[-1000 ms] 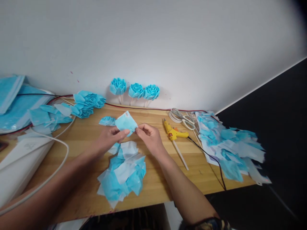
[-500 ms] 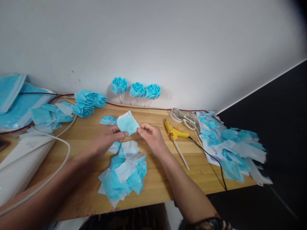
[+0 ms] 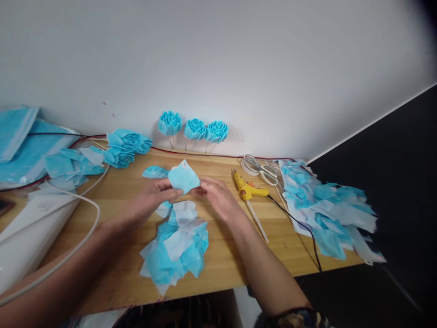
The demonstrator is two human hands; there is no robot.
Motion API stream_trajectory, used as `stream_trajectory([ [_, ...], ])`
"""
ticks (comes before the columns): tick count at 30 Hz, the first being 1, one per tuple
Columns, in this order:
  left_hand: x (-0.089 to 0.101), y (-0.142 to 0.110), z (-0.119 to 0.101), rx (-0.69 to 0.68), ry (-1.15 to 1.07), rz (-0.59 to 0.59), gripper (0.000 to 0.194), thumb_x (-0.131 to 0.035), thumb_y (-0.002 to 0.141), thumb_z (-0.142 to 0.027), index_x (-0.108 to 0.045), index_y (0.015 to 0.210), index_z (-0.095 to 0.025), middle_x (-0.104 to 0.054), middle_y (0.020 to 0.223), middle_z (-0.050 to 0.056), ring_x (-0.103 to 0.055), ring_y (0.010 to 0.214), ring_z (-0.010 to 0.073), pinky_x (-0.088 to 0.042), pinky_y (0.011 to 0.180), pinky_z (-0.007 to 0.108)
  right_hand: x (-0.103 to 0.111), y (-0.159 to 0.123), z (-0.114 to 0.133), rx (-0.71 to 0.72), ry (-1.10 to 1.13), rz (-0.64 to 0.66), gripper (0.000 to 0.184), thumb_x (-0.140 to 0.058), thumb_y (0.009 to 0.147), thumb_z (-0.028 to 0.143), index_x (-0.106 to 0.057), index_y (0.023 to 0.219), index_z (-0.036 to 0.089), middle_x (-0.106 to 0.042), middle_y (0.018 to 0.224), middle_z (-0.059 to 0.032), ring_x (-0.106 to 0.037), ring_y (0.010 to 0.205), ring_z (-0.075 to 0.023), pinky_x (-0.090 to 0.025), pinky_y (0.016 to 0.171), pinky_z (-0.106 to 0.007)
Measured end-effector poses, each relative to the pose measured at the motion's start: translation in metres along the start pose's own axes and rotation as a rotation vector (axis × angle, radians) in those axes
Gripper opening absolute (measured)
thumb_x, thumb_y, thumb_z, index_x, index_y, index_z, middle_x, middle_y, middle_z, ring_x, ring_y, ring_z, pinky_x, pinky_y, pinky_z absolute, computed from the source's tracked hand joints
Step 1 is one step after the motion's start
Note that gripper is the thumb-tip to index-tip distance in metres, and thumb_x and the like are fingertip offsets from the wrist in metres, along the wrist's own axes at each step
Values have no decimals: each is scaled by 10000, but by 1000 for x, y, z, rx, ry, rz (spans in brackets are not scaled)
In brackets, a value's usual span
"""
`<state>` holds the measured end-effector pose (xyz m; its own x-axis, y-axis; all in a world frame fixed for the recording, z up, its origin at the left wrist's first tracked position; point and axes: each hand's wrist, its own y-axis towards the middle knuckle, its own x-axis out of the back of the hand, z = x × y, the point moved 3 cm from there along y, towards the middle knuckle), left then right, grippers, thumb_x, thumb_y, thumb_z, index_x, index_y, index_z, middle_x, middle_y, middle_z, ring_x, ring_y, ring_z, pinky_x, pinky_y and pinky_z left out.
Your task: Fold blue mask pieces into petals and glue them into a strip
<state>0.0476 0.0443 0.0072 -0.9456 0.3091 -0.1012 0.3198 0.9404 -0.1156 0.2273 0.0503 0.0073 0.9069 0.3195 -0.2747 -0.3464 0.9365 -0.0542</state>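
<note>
Both hands at a light-blue fabric square [image 3: 183, 177], held above the wooden surface [image 3: 232, 246], between its back and front edges.

Toward the surface's back left corner I can see a glossy plastic packet [image 3: 59, 143] with blue sheets inside. The square is thin and slightly curved, one corner pointing up. My wearer's left hand [image 3: 160, 193] pinches its lower left side between thumb and fingers; the right hand [image 3: 220, 193] touches its right corner with bent fingers, though I can't tell whether they grip. A pile of blue and white pieces [image 3: 174, 250] lies toward the front edge, a yellow glue gun [image 3: 251, 189] to its right. Three blue fabric flowers [image 3: 195, 129] stand along the back edge, against the pale wall [image 3: 218, 54].
</note>
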Motion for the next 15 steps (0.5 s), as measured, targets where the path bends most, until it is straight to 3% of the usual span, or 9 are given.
stream_trajectory([
  [5, -4, -2, -4, 8, 19, 36, 189, -719, 755, -367, -747, 848, -205, -707, 773, -5, -603, 754, 181, -456, 731, 295, 0, 2, -3, -96, 191, 77, 300, -606, 801, 463, -718, 832, 186, -745, 813, -69, -690, 833, -239, -505, 901, -426],
  [9, -4, -2, -9, -16, 157, -14, 230, -706, 744, -384, -755, 871, -199, -754, 889, 20, -655, 878, 241, -480, 829, 347, 1, 2, 6, -92, 248, 94, 411, -532, 829, 515, -727, 1024, 210, -750, 1034, -79, -675, 966, -245, -499, 934, -431],
  [12, -4, -2, -8, -54, 346, -2, 238, -673, 761, -401, -751, 837, -190, -758, 905, 34, -664, 905, 271, -494, 819, 362, 1, 1, 8, -22, 58, 6, 439, -521, 859, 524, -718, 1110, 222, -729, 1119, -71, -649, 1035, -228, -491, 911, -367],
  [15, -5, -2, -7, -98, 458, 32, 244, -629, 793, -404, -736, 804, -185, -751, 861, 38, -665, 923, 284, -503, 810, 357, -1, -1, 7, 102, -215, -113, 340, -613, 842, 476, -737, 1028, 220, -738, 1014, -42, -651, 953, -198, -480, 851, -304],
])
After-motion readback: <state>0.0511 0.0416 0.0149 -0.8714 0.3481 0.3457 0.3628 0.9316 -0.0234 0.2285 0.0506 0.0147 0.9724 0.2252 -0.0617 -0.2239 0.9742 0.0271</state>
